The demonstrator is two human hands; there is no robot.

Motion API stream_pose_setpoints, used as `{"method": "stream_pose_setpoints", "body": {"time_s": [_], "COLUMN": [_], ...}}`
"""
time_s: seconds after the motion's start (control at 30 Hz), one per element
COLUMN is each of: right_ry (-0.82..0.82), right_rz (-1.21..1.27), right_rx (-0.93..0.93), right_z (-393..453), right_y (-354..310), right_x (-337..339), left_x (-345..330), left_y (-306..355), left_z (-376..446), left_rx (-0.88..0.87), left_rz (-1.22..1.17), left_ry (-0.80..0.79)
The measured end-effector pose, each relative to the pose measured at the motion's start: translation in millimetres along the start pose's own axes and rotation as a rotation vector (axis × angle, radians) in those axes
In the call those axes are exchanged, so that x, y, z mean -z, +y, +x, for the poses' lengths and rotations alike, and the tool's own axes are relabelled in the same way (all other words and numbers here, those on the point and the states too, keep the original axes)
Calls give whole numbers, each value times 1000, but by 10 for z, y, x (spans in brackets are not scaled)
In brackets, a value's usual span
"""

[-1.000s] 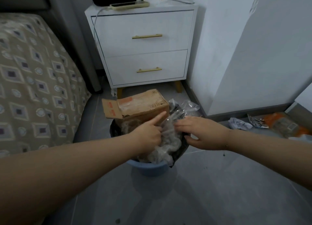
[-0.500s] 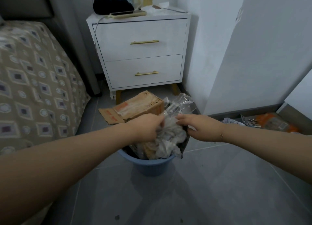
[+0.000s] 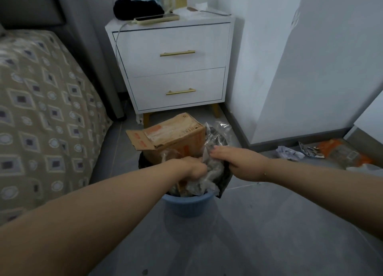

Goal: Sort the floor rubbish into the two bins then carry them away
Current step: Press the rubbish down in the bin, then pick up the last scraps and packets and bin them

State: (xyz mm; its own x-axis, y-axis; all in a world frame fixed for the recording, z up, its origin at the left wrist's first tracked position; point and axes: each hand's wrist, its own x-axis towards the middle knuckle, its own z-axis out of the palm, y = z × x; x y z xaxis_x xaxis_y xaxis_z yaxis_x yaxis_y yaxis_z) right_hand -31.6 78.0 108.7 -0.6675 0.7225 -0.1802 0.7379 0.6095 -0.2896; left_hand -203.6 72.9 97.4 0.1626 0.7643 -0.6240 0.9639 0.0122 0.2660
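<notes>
A person's two bare forearms reach forward over a small blue bin [image 3: 187,205] standing on a grey tiled floor [image 3: 259,234], seen from a head-worn camera looking down. The bin is at the centre of the view, lined with a black bag [image 3: 226,178] and heaped well above its rim.

The left hand [image 3: 191,167] is clenched, its fingers buried in a wad of clear crinkled plastic [image 3: 207,178] piled in the bin. The right hand [image 3: 232,158] lies just beside it at 3 o'clock, fingers fairly flat over the plastic, thumb seemingly curled under the bag's edge; how firmly it grasps cannot be told.

At 12 o'clock in the bin, a brown cardboard box [image 3: 174,134] with an open flap sticks up at a tilt, touching the plastic.

The plastic looks light, soft, springy and slippery, likely to puff back up; pressing from the top should seat it. The box looks stiff and light, best taken by its edges. The loaded bin is probably light but top-heavy, best held at the rim.

At 3 o'clock, well apart, more rubbish lies by the wall: crumpled white paper [image 3: 289,154], a foil scrap [image 3: 309,150] and an orange wrapper [image 3: 339,153]. A white bedside cabinet [image 3: 176,68] stands at 12 o'clock, a patterned bed [image 3: 41,110] at 9 o'clock.
</notes>
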Motion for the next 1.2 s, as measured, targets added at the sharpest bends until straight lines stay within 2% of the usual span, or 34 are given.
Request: {"method": "stream_pose_setpoints", "body": {"time_s": [0.13,0.23,0.4,0.47,0.53,0.6,0.67,0.73,0.9,1.1,1.2], "right_ry": [48,109,292,363,451,549,600,579,501,408,364], "right_rz": [4,33,111,164,215,277,352,400,407,418,432], "right_rx": [-30,-39,-45,-67,-113,-182,-268,-333,-439,-651,-696], "right_z": [-82,-144,-257,-271,-274,-289,-339,-435,-845,-1491,-1681], "right_y": [41,50,96,150,230,323,415,535,1047,1854,2158], "right_x": [24,69,108,100,74,52,48,31,-106,-368,-455], "left_x": [83,57,210,282,336,359,352,324,177,-199,-410], "left_y": [55,9,128,233,332,456,599,752,1179,1930,2170], "left_z": [6,-60,-359,-438,-465,-462,-443,-390,-17,687,1056], "left_rx": [-6,-48,-125,-123,-165,-277,-385,-446,-499,-518,-508], "left_rz": [-83,-127,344,475,551,477,328,227,27,114,151], "left_ry": [69,191,587,662,714,769,770,744,621,409,341]}}
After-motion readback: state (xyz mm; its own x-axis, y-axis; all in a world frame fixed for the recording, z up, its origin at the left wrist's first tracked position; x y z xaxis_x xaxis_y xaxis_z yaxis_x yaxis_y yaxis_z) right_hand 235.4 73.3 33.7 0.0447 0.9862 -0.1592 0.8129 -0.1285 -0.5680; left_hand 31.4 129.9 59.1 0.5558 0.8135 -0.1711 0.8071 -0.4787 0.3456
